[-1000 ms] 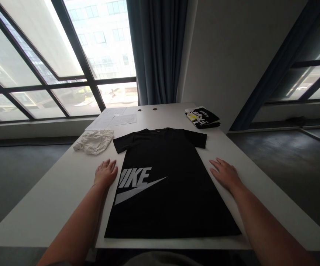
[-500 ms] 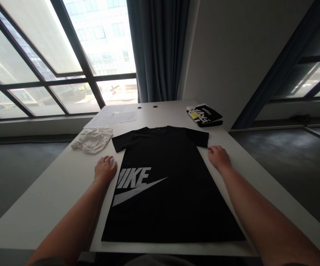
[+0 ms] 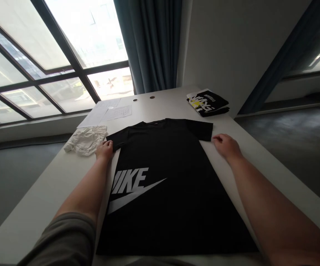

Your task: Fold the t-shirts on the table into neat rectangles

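While the black T-shirt (image 3: 162,173) lies flat and face up across the white table (image 3: 38,207), both hands are out at its sleeves. The left hand (image 3: 105,150) sits at the left sleeve's edge, fingers curled down onto the cloth; it looks like a pinch on the sleeve hem, though I cannot tell for certain that it grips. Over on the other side, the right hand (image 3: 226,147) rests knuckles-up just beside the right sleeve, fingertips touching or almost touching its corner, loosely curled and holding nothing that shows. Placed like that, one hand per sleeve, the pair frames the shirt symmetrically, collar away from the person, big white logo toward the left.

Beside the left hand lies a crumpled white garment (image 3: 85,140), touching or very near it. Further back, paper sheets (image 3: 107,112) lie flat near the window, and a folded black printed garment (image 3: 208,102) sits at the far right corner, well apart. No boxes, bins or baskets show anywhere on this table.
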{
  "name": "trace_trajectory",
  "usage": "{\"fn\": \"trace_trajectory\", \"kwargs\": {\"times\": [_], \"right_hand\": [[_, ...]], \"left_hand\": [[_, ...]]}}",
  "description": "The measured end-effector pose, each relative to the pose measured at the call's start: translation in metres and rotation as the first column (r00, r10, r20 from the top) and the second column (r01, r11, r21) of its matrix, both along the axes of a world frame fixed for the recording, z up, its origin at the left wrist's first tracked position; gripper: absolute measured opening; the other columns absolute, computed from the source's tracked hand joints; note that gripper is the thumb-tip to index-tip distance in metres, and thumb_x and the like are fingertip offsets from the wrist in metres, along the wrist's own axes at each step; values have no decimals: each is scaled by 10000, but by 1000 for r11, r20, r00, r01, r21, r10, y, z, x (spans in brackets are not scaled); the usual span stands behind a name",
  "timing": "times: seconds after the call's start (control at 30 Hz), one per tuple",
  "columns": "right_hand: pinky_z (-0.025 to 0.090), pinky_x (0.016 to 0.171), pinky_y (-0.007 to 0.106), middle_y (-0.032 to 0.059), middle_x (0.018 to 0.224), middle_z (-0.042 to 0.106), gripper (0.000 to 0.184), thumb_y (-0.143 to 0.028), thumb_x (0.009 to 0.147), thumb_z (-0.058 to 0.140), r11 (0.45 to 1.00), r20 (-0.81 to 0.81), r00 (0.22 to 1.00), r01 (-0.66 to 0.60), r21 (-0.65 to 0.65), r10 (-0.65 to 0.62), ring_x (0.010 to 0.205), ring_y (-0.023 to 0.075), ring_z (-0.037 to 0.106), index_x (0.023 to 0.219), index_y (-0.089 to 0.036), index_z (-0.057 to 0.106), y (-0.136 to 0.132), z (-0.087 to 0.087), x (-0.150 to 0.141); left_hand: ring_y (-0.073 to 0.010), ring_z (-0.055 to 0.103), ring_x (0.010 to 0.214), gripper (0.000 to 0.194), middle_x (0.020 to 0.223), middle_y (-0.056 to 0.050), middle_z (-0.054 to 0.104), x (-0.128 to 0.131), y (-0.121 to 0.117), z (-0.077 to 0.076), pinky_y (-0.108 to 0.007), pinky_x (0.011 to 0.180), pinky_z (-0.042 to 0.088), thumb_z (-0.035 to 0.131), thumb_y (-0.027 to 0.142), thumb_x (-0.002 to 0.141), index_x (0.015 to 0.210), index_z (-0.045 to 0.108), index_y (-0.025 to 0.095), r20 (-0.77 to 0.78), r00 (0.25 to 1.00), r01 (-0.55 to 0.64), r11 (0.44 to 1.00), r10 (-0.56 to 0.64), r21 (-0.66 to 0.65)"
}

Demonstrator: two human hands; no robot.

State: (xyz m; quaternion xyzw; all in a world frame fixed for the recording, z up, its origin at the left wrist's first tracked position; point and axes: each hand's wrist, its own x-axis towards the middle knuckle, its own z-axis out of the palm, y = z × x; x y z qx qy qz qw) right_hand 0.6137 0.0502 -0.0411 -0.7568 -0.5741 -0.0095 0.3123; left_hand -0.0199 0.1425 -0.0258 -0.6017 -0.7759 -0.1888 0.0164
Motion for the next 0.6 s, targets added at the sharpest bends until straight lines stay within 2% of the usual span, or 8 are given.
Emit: {"fn": "trace_trajectory", "kwargs": {"times": [0.07,0.13,0.23,0.37,0.5,0.6], "right_hand": [[509,839,365,86,938,748,256,-351,879,524,992,-92,990,114,48,-109,889,260,658,925,-216,737,3,1,4],[512,810,357,73,872,746,224,-360,871,544,983,-163,973,176,53,-165,852,257,661,870,-223,722,4,3,6],[519,814,344,57,854,758,176,-343,856,583,991,-255,962,120,63,-101,851,245,686,852,-225,713,5,5,5],[542,803,329,48,849,768,203,-345,910,550,979,-329,944,51,195,17,832,221,720,922,-218,707,2,9,-3],[549,744,297,31,751,739,204,-323,909,537,962,-368,930,92,258,10,747,195,717,941,-197,695,0,14,-5],[549,702,284,20,708,717,201,-318,895,537,948,-410,912,134,288,-4,705,188,706,929,-196,693,0,16,-4]], "left_hand": [[-309,571,1266,512,1343,-114,675,0,7,0,-443,1084,429,407,515,1014,1381,653,257,-3,1000,-2,1000,2,-6],[-307,556,1289,508,1328,-113,684,-1,10,-1,-439,1112,407,449,502,994,1375,655,235,-13,1000,1,1000,-1,-11],[-307,536,1321,505,1325,-117,687,-2,11,-4,-436,1137,390,505,467,960,1368,653,210,-34,999,14,1000,-14,-13],[-316,529,1336,501,1402,-134,644,-3,12,-5,-458,1148,391,492,448,963,1358,651,183,-64,997,38,999,-38,-9],[-338,520,1350,495,1470,-157,589,-2,12,-4,-480,1154,388,480,415,962,1346,651,154,-63,997,48,999,-49,-19],[-314,544,1331,473,1427,-151,622,0,14,-2,-446,1158,393,489,377,951,1335,653,156,-46,996,73,997,-74,-30]]}}
